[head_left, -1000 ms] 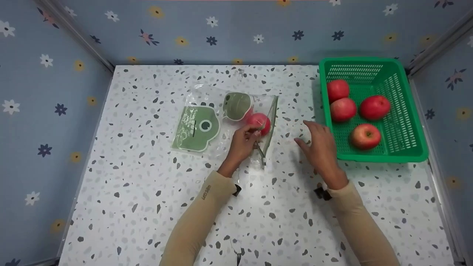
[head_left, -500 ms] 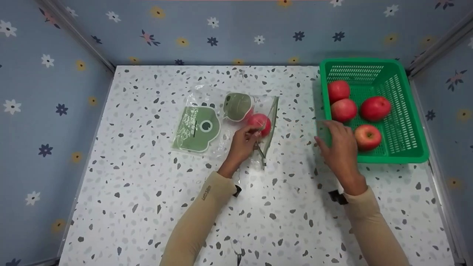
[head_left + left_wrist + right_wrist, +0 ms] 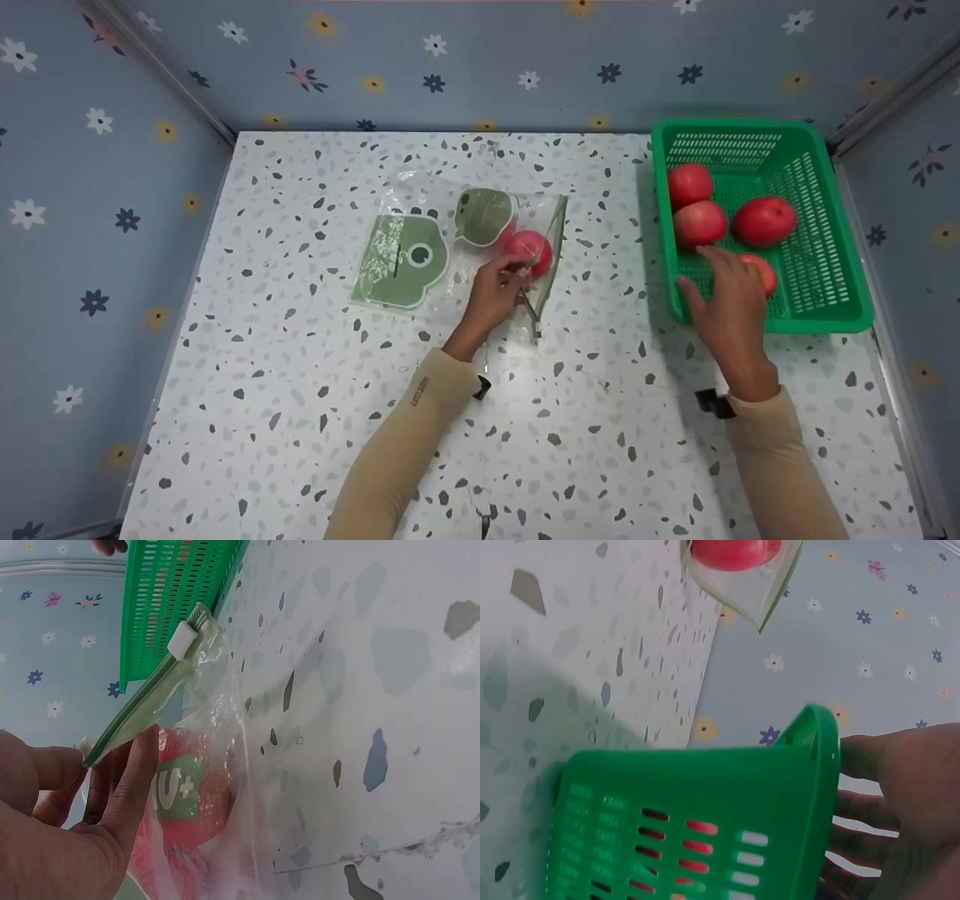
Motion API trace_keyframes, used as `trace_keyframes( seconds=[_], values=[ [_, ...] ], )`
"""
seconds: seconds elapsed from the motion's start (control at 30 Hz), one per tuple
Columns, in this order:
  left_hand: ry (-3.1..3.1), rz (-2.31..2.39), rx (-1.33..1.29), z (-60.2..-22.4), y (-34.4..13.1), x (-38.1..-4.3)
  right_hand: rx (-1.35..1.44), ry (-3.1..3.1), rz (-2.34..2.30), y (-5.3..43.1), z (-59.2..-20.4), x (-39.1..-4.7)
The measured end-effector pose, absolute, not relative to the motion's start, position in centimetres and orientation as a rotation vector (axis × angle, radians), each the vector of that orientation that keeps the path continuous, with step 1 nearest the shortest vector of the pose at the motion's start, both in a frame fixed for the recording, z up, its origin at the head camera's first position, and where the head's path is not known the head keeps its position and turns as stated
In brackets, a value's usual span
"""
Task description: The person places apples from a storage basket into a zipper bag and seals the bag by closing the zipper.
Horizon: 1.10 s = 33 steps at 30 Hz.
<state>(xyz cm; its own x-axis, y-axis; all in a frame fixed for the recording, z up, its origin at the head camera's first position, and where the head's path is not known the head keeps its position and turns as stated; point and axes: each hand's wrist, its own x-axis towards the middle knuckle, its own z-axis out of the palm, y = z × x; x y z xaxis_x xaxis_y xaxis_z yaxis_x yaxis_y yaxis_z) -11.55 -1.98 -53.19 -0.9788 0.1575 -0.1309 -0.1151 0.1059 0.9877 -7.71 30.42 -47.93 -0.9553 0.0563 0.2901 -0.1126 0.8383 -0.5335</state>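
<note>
In the head view a clear zip bag (image 3: 457, 292) with green cartoon prints lies mid-table. A red apple (image 3: 531, 251) sits inside near its mouth, with more red showing behind the smaller print. My left hand (image 3: 495, 296) pinches the bag's edge by the green zip strip; the left wrist view shows the white slider (image 3: 182, 640) farther along that strip. My right hand (image 3: 731, 307) is over the near left rim of the green basket (image 3: 861, 285), thumb and fingers apart. It partly covers an apple (image 3: 763, 276); contact with it cannot be made out.
Other apples in the basket are two at its left wall, one above the other (image 3: 699, 223), and one in the middle (image 3: 764, 220). Flowered panels (image 3: 480, 67) close off the speckled table (image 3: 300, 420) at the back and sides.
My right hand has moved rightward from the table beside the basket to over its near left part, now covering part of the nearest apple. The left hand keeps its pinch on the bag.
</note>
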Motion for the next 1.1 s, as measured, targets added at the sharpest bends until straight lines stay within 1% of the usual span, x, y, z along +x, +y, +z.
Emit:
trace_keyframes(
  seconds=[0.3,0.63,0.83,1.1],
  values=[
    [2.182,1.961,0.012,-53.3,-1.9,-11.6,-0.026,-2.713,0.795,32.6,-47.5,-7.9],
    [2.187,1.98,0.024,-53.4,-2.0,-11.6,-0.071,-2.745,0.662,35.4,-47.6,-8.1],
    [2.217,1.966,0.063,-53.5,-2.1,-11.5,-0.11,-2.831,0.587,36.9,-47.7,-8.3],
    [2.221,1.951,0.033,-53.7,-2.1,-11.5,-0.165,-2.933,0.524,38.5,-48.0,-8.5]
  ],
)
